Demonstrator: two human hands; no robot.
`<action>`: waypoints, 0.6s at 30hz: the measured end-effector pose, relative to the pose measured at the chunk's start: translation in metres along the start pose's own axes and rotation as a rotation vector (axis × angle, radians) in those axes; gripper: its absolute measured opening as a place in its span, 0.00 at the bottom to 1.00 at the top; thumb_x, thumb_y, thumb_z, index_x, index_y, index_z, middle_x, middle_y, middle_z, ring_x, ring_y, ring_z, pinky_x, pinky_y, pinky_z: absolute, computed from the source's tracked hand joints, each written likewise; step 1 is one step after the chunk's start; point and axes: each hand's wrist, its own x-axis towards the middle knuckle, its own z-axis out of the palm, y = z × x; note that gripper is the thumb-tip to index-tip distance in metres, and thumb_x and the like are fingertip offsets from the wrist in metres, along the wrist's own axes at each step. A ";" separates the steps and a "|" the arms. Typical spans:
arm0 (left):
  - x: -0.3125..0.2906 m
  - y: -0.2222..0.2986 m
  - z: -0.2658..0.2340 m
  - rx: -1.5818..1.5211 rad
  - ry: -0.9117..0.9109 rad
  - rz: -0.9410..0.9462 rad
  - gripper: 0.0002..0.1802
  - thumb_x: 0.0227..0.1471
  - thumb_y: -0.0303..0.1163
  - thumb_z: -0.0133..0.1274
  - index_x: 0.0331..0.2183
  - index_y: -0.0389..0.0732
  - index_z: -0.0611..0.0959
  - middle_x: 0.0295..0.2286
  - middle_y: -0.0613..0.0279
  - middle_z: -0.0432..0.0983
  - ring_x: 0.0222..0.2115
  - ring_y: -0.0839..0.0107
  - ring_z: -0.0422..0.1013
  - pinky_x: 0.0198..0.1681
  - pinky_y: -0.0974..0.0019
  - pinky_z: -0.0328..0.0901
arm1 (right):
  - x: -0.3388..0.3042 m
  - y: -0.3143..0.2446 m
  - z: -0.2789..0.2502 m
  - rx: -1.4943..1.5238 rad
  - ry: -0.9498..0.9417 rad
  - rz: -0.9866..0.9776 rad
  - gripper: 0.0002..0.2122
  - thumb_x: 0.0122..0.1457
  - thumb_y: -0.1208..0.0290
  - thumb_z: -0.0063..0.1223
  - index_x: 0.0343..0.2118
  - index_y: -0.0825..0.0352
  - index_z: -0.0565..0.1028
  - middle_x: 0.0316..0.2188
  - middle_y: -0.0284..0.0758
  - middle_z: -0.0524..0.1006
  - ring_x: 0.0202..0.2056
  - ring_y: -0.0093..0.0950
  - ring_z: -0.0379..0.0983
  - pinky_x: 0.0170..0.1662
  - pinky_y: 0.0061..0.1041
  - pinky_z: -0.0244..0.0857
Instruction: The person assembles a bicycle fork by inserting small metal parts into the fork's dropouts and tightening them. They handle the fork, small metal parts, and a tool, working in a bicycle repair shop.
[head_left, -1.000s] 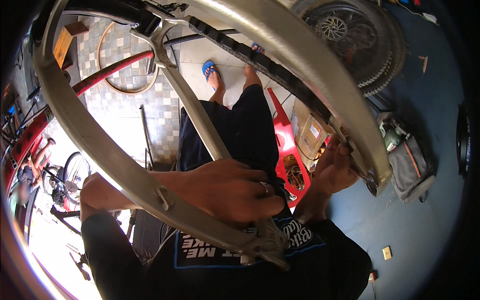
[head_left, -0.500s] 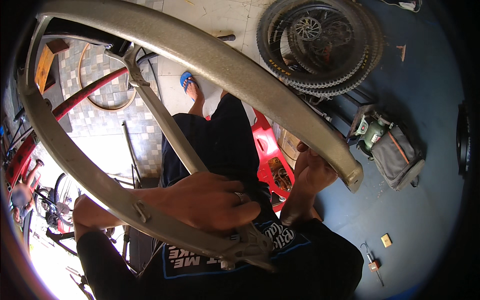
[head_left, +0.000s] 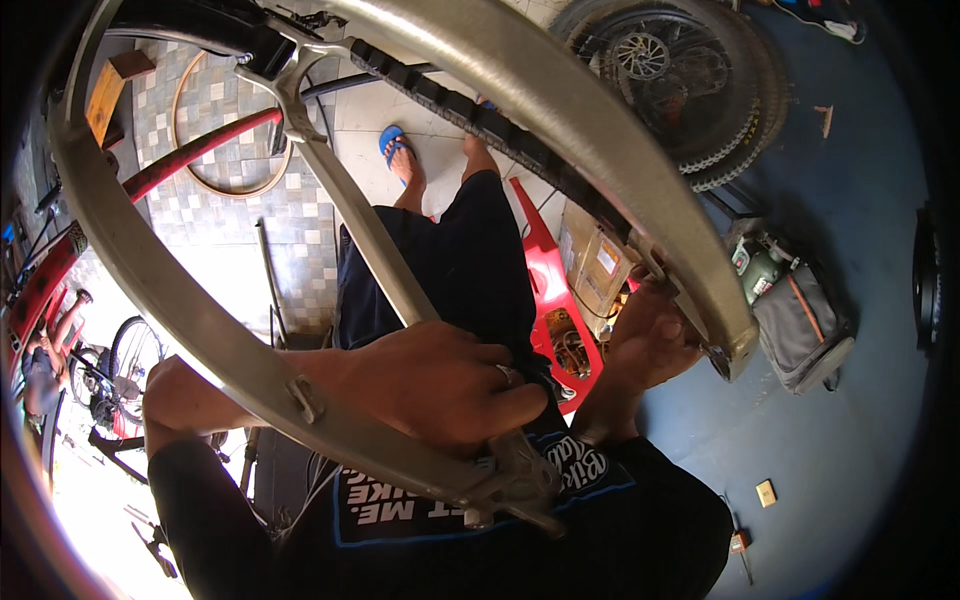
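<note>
1. Bare, pale metal makes up the bicycle rear triangle [head_left: 620, 165], which is held up slantwise in front of the person's torso and across most of the view, above the lap.
2. The left hand [head_left: 450, 385] is closed in a fist around the lower part of its straight strut [head_left: 375, 235]; a ring [head_left: 506, 376] sits on one finger. The left curved tube [head_left: 170, 290] crosses over that forearm.
3. The right hand [head_left: 650, 335] is at the far right end of the other curved tube, fingers bent in against its inner side. The tips are partly hidden, so I cannot tell whether they pinch it.
4. Along that tube's inner side runs a black ribbed strip [head_left: 500, 130].
5. Beneath the metalwork, a red plastic chair [head_left: 545, 275] and a cardboard box [head_left: 600, 270] stand just beside the person's leg; metal parts show through the chair's opening.
6. Bicycle wheels [head_left: 640, 55], one with a disc rotor, overlap at the upper right; below them is a grey bag [head_left: 800, 335] with an orange stripe.
7. On the left, a thin hoop [head_left: 235, 193] lies on the checkered floor, and a bicycle [head_left: 130, 370] stands near another person [head_left: 50, 365].
</note>
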 end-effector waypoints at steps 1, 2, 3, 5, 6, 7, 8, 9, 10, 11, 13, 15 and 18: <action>0.000 0.000 0.001 -0.012 0.001 -0.007 0.17 0.50 0.31 0.56 0.41 0.36 0.73 0.19 0.54 0.74 0.26 0.49 0.77 0.28 0.51 0.72 | 0.000 0.001 -0.002 0.015 -0.010 -0.003 0.33 0.52 0.46 0.71 0.48 0.69 0.69 0.49 0.53 0.74 0.51 0.38 0.75 0.55 0.37 0.71; 0.001 0.001 0.000 -0.058 -0.012 -0.035 0.17 0.51 0.30 0.56 0.42 0.36 0.73 0.19 0.54 0.74 0.27 0.49 0.77 0.28 0.51 0.72 | 0.000 0.001 -0.004 0.031 -0.022 -0.004 0.35 0.52 0.44 0.70 0.48 0.70 0.69 0.50 0.53 0.73 0.51 0.39 0.74 0.55 0.38 0.71; 0.003 0.002 -0.002 -0.102 -0.029 -0.059 0.17 0.52 0.29 0.56 0.43 0.36 0.72 0.19 0.54 0.75 0.27 0.49 0.77 0.29 0.51 0.72 | 0.001 0.002 -0.006 0.046 -0.029 -0.004 0.36 0.52 0.41 0.69 0.49 0.70 0.69 0.50 0.53 0.73 0.52 0.40 0.73 0.56 0.39 0.71; 0.005 0.005 -0.009 -0.154 -0.070 -0.106 0.18 0.53 0.28 0.55 0.45 0.37 0.71 0.19 0.54 0.75 0.28 0.49 0.78 0.30 0.50 0.72 | 0.001 0.002 -0.006 0.071 -0.018 0.006 0.37 0.52 0.40 0.68 0.49 0.70 0.69 0.50 0.54 0.73 0.52 0.41 0.73 0.56 0.40 0.71; 0.006 0.007 -0.012 -0.163 -0.096 -0.129 0.18 0.54 0.28 0.55 0.46 0.37 0.70 0.19 0.54 0.76 0.29 0.49 0.78 0.30 0.50 0.72 | 0.001 0.003 -0.006 0.077 -0.013 0.010 0.37 0.52 0.40 0.68 0.49 0.71 0.69 0.50 0.54 0.73 0.52 0.42 0.73 0.56 0.41 0.71; 0.007 0.008 -0.013 -0.171 -0.122 -0.152 0.18 0.54 0.27 0.54 0.46 0.37 0.70 0.20 0.54 0.76 0.29 0.49 0.79 0.31 0.50 0.72 | 0.001 0.003 -0.006 0.071 -0.011 0.009 0.37 0.53 0.40 0.68 0.49 0.71 0.69 0.50 0.54 0.73 0.52 0.42 0.73 0.56 0.42 0.71; 0.006 0.007 -0.012 -0.173 -0.113 -0.143 0.18 0.54 0.27 0.54 0.47 0.37 0.70 0.20 0.53 0.77 0.29 0.49 0.79 0.31 0.50 0.72 | 0.002 0.004 -0.007 0.075 -0.023 0.003 0.37 0.53 0.40 0.68 0.49 0.71 0.69 0.50 0.55 0.73 0.52 0.42 0.73 0.56 0.42 0.71; 0.006 0.006 -0.010 -0.174 -0.103 -0.133 0.19 0.54 0.27 0.54 0.47 0.38 0.69 0.20 0.53 0.77 0.29 0.49 0.79 0.31 0.50 0.72 | 0.002 0.004 -0.007 0.079 -0.036 -0.003 0.37 0.53 0.40 0.67 0.49 0.71 0.69 0.50 0.55 0.73 0.52 0.42 0.73 0.56 0.42 0.71; 0.005 0.006 -0.008 -0.174 -0.093 -0.124 0.19 0.54 0.26 0.54 0.47 0.38 0.69 0.20 0.53 0.77 0.30 0.49 0.79 0.31 0.50 0.72 | 0.003 0.006 -0.009 0.094 -0.063 -0.015 0.36 0.53 0.40 0.67 0.49 0.71 0.69 0.50 0.55 0.73 0.52 0.42 0.73 0.56 0.42 0.71; 0.005 0.005 -0.007 -0.179 -0.081 -0.120 0.19 0.53 0.26 0.55 0.47 0.38 0.70 0.20 0.53 0.77 0.29 0.49 0.79 0.31 0.50 0.72 | 0.003 0.007 -0.010 0.100 -0.073 -0.021 0.36 0.54 0.40 0.67 0.49 0.71 0.69 0.50 0.55 0.73 0.53 0.42 0.73 0.56 0.42 0.71; 0.004 0.005 -0.006 -0.187 -0.059 -0.114 0.18 0.53 0.26 0.55 0.46 0.37 0.70 0.19 0.54 0.77 0.29 0.49 0.79 0.31 0.51 0.72 | 0.002 0.008 -0.011 0.106 -0.077 -0.027 0.36 0.54 0.41 0.67 0.49 0.70 0.69 0.50 0.55 0.73 0.53 0.43 0.73 0.56 0.43 0.71; 0.004 0.005 -0.009 -0.153 -0.127 -0.119 0.19 0.53 0.29 0.58 0.45 0.37 0.72 0.29 0.54 0.79 0.33 0.53 0.79 0.33 0.52 0.74 | 0.002 0.008 -0.011 0.102 -0.068 -0.023 0.36 0.54 0.41 0.66 0.50 0.70 0.69 0.49 0.55 0.73 0.53 0.43 0.73 0.57 0.42 0.70; 0.003 0.004 -0.015 -0.079 -0.182 -0.067 0.18 0.51 0.32 0.60 0.42 0.37 0.74 0.35 0.53 0.80 0.37 0.55 0.79 0.35 0.53 0.76 | 0.002 0.005 -0.008 0.085 -0.053 -0.014 0.36 0.54 0.40 0.66 0.50 0.70 0.69 0.49 0.55 0.73 0.53 0.42 0.73 0.57 0.42 0.70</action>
